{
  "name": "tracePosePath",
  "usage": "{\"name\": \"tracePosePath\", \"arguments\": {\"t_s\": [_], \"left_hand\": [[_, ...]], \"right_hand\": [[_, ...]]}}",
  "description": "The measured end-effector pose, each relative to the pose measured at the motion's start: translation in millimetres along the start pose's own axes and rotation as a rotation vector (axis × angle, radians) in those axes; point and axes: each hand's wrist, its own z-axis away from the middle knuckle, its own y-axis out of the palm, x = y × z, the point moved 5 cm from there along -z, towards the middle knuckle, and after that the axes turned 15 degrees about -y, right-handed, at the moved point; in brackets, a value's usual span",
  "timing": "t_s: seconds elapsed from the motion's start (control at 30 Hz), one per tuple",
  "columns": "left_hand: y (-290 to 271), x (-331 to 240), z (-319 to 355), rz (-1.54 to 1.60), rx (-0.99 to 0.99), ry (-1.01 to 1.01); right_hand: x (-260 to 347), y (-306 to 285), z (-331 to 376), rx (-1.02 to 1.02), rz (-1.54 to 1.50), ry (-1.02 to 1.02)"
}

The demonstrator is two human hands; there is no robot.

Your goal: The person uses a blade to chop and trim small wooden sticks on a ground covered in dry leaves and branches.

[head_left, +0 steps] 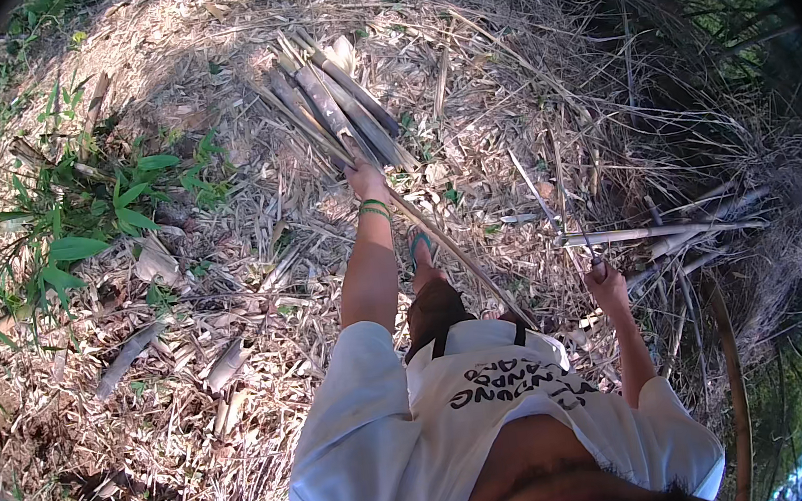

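- Nearest is the wearer's white shirt (354, 404), its loose sleeves leaving both forearms free.
- The right hand (607, 286), out to the side, has its grip closed round the dark handle of a tool (599, 270); the blade is hard to tell from the litter. Holding it wide probably keeps the edge clear of the legs.
- The left hand (366, 177) reaches forward, its grip wrapped round a bamboo pole (461, 255), which slants back toward the wearer's right side. Whether it also holds the piece just beyond is unclear. A hold partway along likely steadies the length.
- One sandalled foot (422, 253) stands between the arms.
- Pale canes (676, 230) lie beside the right hand.
- Just beyond the left hand, bamboo pieces (339, 99) lie roughly lengthwise together, presumably for easy gathering, on dry litter (268, 384).
- A leafy plant (74, 248) grows to the left; dry brush (692, 108) fills the right.
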Motion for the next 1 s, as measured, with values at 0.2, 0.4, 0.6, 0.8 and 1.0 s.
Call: {"name": "tracePosePath", "arguments": {"t_s": [0.2,0.4,0.6,0.8,1.0], "left_hand": [[13.0,-156.3,-128.7,-0.221,-0.078,0.166],[-35.8,-162.4,-172.6,-0.668,0.01,0.231],[-157.6,-9.0,-154.8,-1.532,0.302,-0.079],[-247.1,54.7,-83.0,-1.317,0.203,-0.595],[-212.5,79.5,-92.7,-1.475,0.453,-0.481]], "right_hand": [[-35.7,10.7,22.7,0.045,0.152,0.412],[-32.2,45.9,79.6,-0.037,-0.327,0.822],[-17.7,94.6,143.9,-0.117,-0.423,0.966],[4.1,143.9,208.8,-0.224,-0.508,1.114],[30.3,193.7,252.2,-0.351,-0.717,1.226]]}}
